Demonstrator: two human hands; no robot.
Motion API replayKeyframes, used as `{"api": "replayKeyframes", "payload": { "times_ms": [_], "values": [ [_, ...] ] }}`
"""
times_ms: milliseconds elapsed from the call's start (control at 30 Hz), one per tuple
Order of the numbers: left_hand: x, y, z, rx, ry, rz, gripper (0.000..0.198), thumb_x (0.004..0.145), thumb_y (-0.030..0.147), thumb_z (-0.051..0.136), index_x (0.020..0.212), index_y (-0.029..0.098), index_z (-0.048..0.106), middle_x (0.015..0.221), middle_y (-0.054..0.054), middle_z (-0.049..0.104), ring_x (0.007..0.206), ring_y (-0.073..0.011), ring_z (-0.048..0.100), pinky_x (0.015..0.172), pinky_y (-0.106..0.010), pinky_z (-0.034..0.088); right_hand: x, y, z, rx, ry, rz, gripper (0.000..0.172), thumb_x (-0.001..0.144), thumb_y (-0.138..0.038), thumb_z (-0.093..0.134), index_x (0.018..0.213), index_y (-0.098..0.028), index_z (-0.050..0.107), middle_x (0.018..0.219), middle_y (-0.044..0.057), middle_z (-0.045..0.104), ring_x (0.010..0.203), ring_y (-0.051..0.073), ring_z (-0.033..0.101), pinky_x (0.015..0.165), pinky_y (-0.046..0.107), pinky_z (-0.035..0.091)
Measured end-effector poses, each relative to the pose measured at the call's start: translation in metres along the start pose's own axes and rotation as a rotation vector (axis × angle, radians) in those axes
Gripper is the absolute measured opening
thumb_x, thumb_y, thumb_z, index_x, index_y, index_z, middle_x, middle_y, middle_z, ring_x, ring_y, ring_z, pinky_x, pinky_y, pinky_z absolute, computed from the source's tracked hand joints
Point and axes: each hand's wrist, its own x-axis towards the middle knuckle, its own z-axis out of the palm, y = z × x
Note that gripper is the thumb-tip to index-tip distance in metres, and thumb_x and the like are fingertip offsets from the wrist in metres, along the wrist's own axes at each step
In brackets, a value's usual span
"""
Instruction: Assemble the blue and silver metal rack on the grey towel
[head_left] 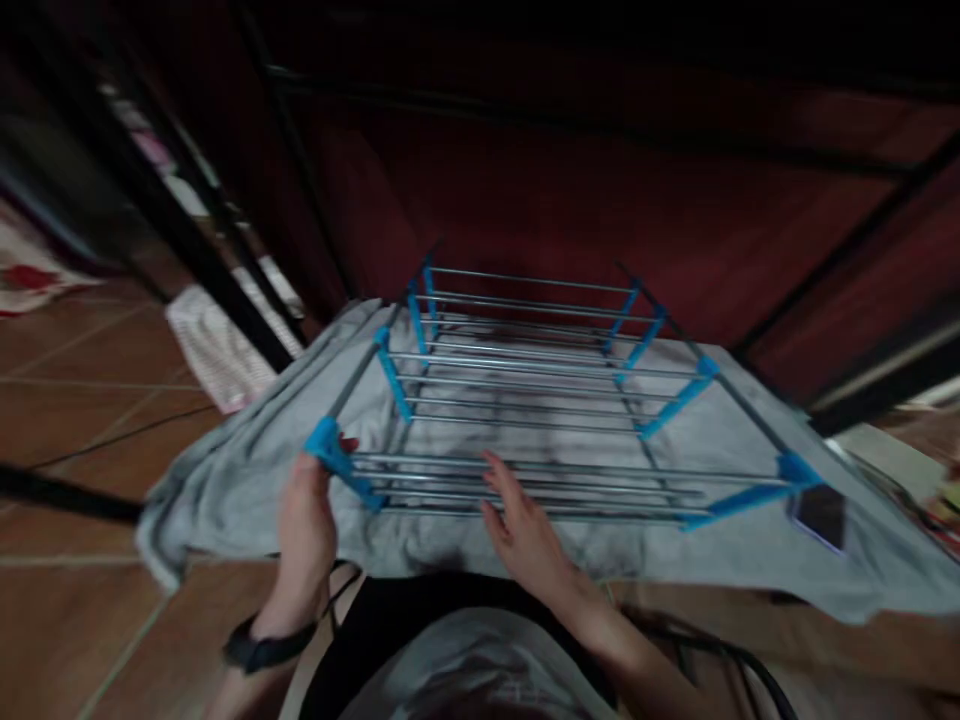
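A rack of thin metal rods and blue plastic side brackets, like a shoe rack (525, 467), lies on a grey cloth in front of me. My left hand (307, 510), a black band on its wrist, is closed around the blue bracket (337, 462) at the rack's near left corner; a fingertip shows behind it. At the middle of the nearest rods is my right hand (525, 535), fingers stretched out and apart. Its fingertips are at the rods, though I cannot tell whether they touch. Nothing is held in it.
The grey cloth (247, 480) covers the surface under the rack. A phone (819, 518) lies by the near right corner. Dark red fabric (525, 200) and dark metal bars stand behind. At the left, a striped cloth (217, 340) hangs over the tiled floor (90, 430).
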Motion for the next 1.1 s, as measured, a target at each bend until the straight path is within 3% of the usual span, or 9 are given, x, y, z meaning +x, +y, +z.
{"api": "replayKeyframes", "payload": {
  "times_ms": [67,133,233,333,467,633,900,1100],
  "values": [
    [0.005,-0.006,-0.012,0.009,0.063,0.016,0.047,0.093,0.058,0.046,0.098,0.019,0.072,0.1,-0.008,0.073,0.106,-0.0268,0.064,0.097,-0.041,0.051,0.003,0.002,0.005,-0.128,0.034,0.034,0.055,0.102,-0.022,0.034,0.155,-0.015,0.021,0.14,0.016,0.057,0.122,0.02,0.061,0.1,0.036,0.052],
    [0.01,-0.015,-0.014,-0.047,0.058,0.012,0.054,0.092,0.062,0.044,0.1,0.016,0.071,0.097,-0.01,0.074,0.106,-0.027,0.065,0.099,-0.04,0.049,0.006,0.001,0.006,-0.319,0.052,0.046,0.05,0.102,-0.021,0.035,0.151,-0.016,0.032,0.12,0.014,0.069,0.101,0.021,0.07,0.088,0.034,0.055],
    [0.016,-0.021,-0.008,-0.169,0.018,0.024,0.059,0.092,0.065,0.041,0.103,0.015,0.07,0.096,-0.011,0.074,0.107,-0.0261,0.066,0.1,-0.039,0.046,0.011,-0.006,-0.002,-0.575,0.095,0.003,0.037,0.102,-0.021,0.04,0.137,-0.017,0.052,0.094,0.01,0.074,0.078,0.019,0.069,0.077,0.031,0.051],
    [0.018,-0.015,-0.004,-0.247,-0.017,0.015,0.061,0.092,0.066,0.038,0.102,0.015,0.069,0.09,-0.01,0.074,0.096,-0.0236,0.067,0.093,-0.036,0.048,0.02,-0.017,-0.013,-0.693,0.13,-0.079,0.025,0.102,-0.024,0.046,0.119,-0.018,0.064,0.089,0.009,0.072,0.079,0.021,0.066,0.078,0.034,0.046],
    [0.021,-0.005,0.002,-0.219,-0.03,-0.051,0.066,0.091,0.07,0.033,0.093,0.014,0.068,0.076,-0.008,0.07,0.075,-0.0211,0.066,0.073,-0.032,0.05,0.033,-0.026,-0.025,-0.74,0.103,-0.166,0.016,0.1,-0.025,0.051,0.102,-0.018,0.066,0.093,0.009,0.068,0.088,0.025,0.061,0.084,0.041,0.042],
    [0.022,-0.003,0.007,-0.22,0.024,-0.061,0.063,0.091,0.069,0.033,0.085,0.016,0.066,0.071,-0.006,0.068,0.072,-0.0204,0.066,0.068,-0.03,0.05,0.038,-0.021,-0.031,-0.679,0.083,-0.217,0.016,0.102,-0.027,0.049,0.104,-0.017,0.062,0.106,0.01,0.066,0.093,0.024,0.06,0.086,0.038,0.042],
    [0.028,-0.003,0.005,-0.17,0.087,-0.106,0.051,0.09,0.058,0.038,0.075,0.017,0.064,0.068,-0.004,0.064,0.061,-0.0168,0.06,0.053,-0.027,0.046,0.04,-0.018,-0.038,-0.632,0.118,-0.378,0.021,0.103,-0.025,0.046,0.118,-0.021,0.061,0.093,0.005,0.066,0.08,0.019,0.059,0.078,0.034,0.04],
    [0.026,-0.003,0.006,-0.176,0.099,-0.096,0.048,0.091,0.054,0.036,0.076,0.016,0.063,0.066,-0.003,0.062,0.056,-0.0143,0.056,0.054,-0.025,0.045,0.044,-0.018,-0.04,-0.632,0.141,-0.431,0.019,0.101,-0.024,0.052,0.116,-0.021,0.063,0.089,0.004,0.064,0.076,0.019,0.057,0.075,0.034,0.039]
  ]
}}
